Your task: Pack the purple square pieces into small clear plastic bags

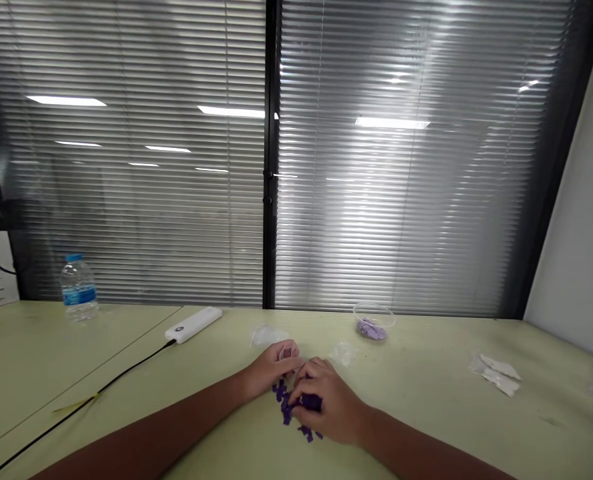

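Small dark purple pieces [286,412] lie in a loose pile on the table between my hands, with a few strays [306,433] nearer to me. Over the pile curls my right hand [333,403], its fingers closed around a clump of the purple pieces [311,402]. My left hand [273,367] rests just beyond the pile with its fingers bent inward. Something pale and see-through shows at its fingers, too small to name. The two hands nearly touch at the fingertips.
Clear plastic bags [269,335] lie behind my hands. A clear round tub [373,323] holds light purple pieces. White packets [496,373] lie to the right. On the left are a white power bank [193,325] with a black cable [121,375] and a water bottle [79,290].
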`<action>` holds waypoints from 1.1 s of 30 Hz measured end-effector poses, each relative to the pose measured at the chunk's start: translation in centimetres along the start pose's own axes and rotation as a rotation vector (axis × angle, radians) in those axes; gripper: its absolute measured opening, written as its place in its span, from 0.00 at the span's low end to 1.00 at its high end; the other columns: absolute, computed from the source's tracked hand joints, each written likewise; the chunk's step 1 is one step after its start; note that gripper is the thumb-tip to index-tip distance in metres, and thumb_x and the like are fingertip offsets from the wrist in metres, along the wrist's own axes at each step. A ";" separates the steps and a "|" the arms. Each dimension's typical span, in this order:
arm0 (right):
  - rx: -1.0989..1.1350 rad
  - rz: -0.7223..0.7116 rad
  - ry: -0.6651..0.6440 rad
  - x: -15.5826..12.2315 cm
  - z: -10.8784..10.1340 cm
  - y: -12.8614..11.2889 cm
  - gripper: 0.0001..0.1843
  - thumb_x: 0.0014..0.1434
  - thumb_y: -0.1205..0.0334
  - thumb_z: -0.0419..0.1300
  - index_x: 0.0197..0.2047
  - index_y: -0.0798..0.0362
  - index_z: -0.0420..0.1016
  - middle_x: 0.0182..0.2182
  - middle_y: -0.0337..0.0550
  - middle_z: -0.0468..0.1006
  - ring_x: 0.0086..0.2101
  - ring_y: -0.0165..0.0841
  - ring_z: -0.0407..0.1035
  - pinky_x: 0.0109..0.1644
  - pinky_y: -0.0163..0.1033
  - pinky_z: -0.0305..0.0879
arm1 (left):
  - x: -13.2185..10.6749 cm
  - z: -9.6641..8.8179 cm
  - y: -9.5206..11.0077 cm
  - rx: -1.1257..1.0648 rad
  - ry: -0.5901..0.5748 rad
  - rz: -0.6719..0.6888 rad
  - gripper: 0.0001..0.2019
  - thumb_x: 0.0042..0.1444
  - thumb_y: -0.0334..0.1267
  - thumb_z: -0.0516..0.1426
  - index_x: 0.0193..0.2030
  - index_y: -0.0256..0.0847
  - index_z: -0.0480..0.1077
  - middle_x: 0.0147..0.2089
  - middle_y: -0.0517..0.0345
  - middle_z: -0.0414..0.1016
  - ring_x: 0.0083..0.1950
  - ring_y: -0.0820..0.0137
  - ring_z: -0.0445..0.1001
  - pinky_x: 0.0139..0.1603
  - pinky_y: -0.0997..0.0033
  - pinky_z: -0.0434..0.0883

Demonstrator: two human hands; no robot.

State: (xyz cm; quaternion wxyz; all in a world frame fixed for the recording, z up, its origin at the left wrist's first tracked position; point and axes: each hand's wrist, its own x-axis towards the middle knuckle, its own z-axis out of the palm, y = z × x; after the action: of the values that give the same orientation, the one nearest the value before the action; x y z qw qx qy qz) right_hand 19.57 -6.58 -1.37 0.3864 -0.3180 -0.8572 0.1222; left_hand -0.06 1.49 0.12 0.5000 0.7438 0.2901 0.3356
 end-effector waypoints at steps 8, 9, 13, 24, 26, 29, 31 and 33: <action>0.079 0.088 0.208 0.1 -0.7 0.2 0.05 0.61 0.69 0.66 0.36 0.48 0.79 0.34 0.39 0.78 0.40 0.37 0.72 0.48 0.42 0.65 | -0.1 -0.1 0.0 0.106 -0.019 0.015 0.12 0.56 0.43 0.63 0.34 0.42 0.65 0.29 0.67 0.63 0.30 0.71 0.60 0.32 0.73 0.57; 0.103 0.120 0.252 0.1 -0.9 0.2 0.05 0.63 0.67 0.64 0.36 0.48 0.79 0.34 0.39 0.77 0.40 0.37 0.72 0.47 0.41 0.66 | -0.2 -0.1 0.1 0.126 -0.030 0.021 0.11 0.55 0.41 0.63 0.34 0.42 0.65 0.29 0.67 0.63 0.31 0.71 0.60 0.32 0.73 0.57; 0.156 0.210 0.358 0.2 -1.4 0.3 0.07 0.68 0.63 0.61 0.38 0.49 0.79 0.33 0.40 0.76 0.37 0.36 0.72 0.44 0.40 0.66 | -0.8 0.3 0.3 0.232 -0.083 0.049 0.09 0.53 0.36 0.65 0.33 0.41 0.66 0.30 0.66 0.63 0.31 0.71 0.60 0.33 0.71 0.58; 0.068 0.197 0.239 0.3 -1.1 0.0 0.06 0.65 0.65 0.64 0.43 0.46 0.83 0.36 0.40 0.77 0.41 0.38 0.72 0.50 0.42 0.65 | -1.2 0.7 1.1 0.239 -0.096 0.044 0.12 0.54 0.42 0.68 0.34 0.41 0.70 0.31 0.64 0.67 0.34 0.69 0.64 0.34 0.71 0.59; 0.080 0.201 0.262 0.3 -1.3 -0.1 0.05 0.67 0.64 0.62 0.42 0.47 0.82 0.35 0.40 0.76 0.41 0.38 0.72 0.49 0.41 0.65 | -0.8 0.5 1.1 0.133 -0.080 0.011 0.16 0.53 0.46 0.69 0.32 0.41 0.68 0.31 0.64 0.65 0.34 0.69 0.63 0.35 0.72 0.59; 0.091 0.202 0.277 0.3 -1.4 -0.3 0.05 0.68 0.64 0.61 0.41 0.48 0.79 0.35 0.40 0.75 0.40 0.37 0.71 0.47 0.41 0.65 | -0.4 0.0 1.1 0.047 -0.038 -0.014 0.18 0.55 0.49 0.67 0.33 0.42 0.66 0.30 0.65 0.64 0.32 0.69 0.63 0.35 0.72 0.60; 0.078 0.199 0.263 0.3 -1.4 -0.4 0.06 0.68 0.64 0.60 0.38 0.49 0.78 0.34 0.40 0.74 0.39 0.37 0.71 0.46 0.40 0.64 | -0.2 -0.3 1.1 0.015 -0.011 -0.026 0.16 0.59 0.50 0.64 0.34 0.42 0.65 0.28 0.66 0.64 0.31 0.69 0.63 0.35 0.71 0.60; 0.056 0.191 0.241 0.3 -1.3 -0.4 0.08 0.68 0.64 0.60 0.35 0.49 0.76 0.32 0.39 0.74 0.38 0.37 0.70 0.45 0.40 0.63 | -0.1 -0.4 1.1 -0.007 0.007 -0.024 0.16 0.61 0.50 0.63 0.35 0.42 0.64 0.28 0.66 0.63 0.32 0.69 0.63 0.36 0.71 0.61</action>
State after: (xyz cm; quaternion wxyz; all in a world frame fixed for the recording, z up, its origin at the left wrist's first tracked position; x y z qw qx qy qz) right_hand 20.20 -6.73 -0.13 0.4815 -0.3996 -0.7668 0.1430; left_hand -0.35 1.21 1.27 0.5054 0.7374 0.2998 0.3330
